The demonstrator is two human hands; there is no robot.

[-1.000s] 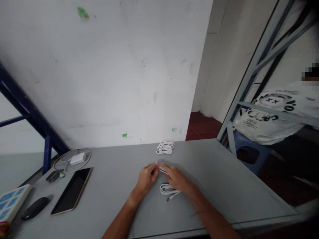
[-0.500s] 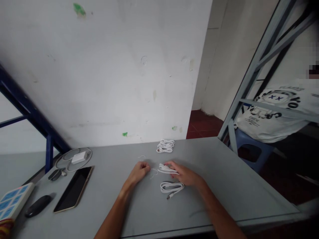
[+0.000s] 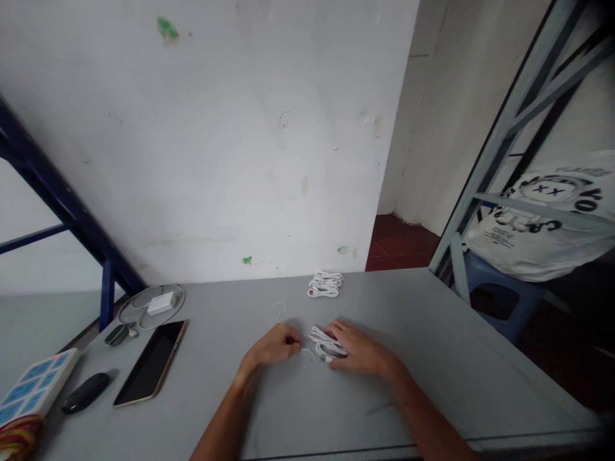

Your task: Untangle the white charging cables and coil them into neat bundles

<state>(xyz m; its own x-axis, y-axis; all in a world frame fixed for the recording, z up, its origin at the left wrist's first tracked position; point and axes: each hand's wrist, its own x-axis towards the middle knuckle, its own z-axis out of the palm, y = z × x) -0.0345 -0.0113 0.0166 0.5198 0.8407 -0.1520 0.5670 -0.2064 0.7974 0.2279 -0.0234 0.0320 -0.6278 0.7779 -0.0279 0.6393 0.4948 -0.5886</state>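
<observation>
My left hand (image 3: 278,344) is closed in a pinch on a thin white tie (image 3: 308,353), one end of which curls out to the right of the fingertips. Just to its right, my right hand (image 3: 353,347) has its fingers around white coiled cables (image 3: 328,342) lying on the grey table. Part of the coils is hidden under the fingers. Another bundle of white cable (image 3: 325,284) lies behind, near the wall. A second thin white tie end (image 3: 280,308) shows just beyond my left hand.
On the left are a phone (image 3: 151,363), a black mouse (image 3: 86,392), a white charger (image 3: 162,303) with its cable, and a power strip (image 3: 38,387). A person in a white shirt (image 3: 552,211) is beyond the metal frame at right.
My right hand has brought the coil it held down onto the nearer coil, so the two now lie together. My left hand has moved slightly right and nearer, still pinching.
</observation>
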